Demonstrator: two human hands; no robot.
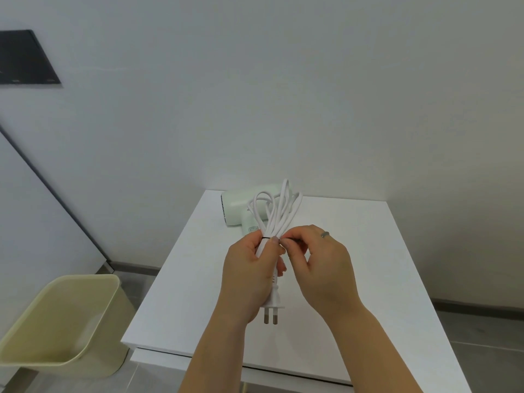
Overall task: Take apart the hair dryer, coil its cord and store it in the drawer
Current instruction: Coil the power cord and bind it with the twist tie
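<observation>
A white cord (279,211) is folded into a bundle of several loops that stick up above my hands. My left hand (246,279) grips the bundle around its middle, and the two-pin plug (271,303) hangs below my palm. A thin dark tie (268,238) circles the bundle, and my right hand (320,265) pinches its end beside the cord. The pale green hair dryer (241,204) lies on the white table (354,265) behind the loops, partly hidden by them.
A pale yellow bin (62,321) stands on the floor left of the table. A white drawer front (158,355) shows under the table's near edge. The wall is close behind, with a dark panel (25,58) at the upper left.
</observation>
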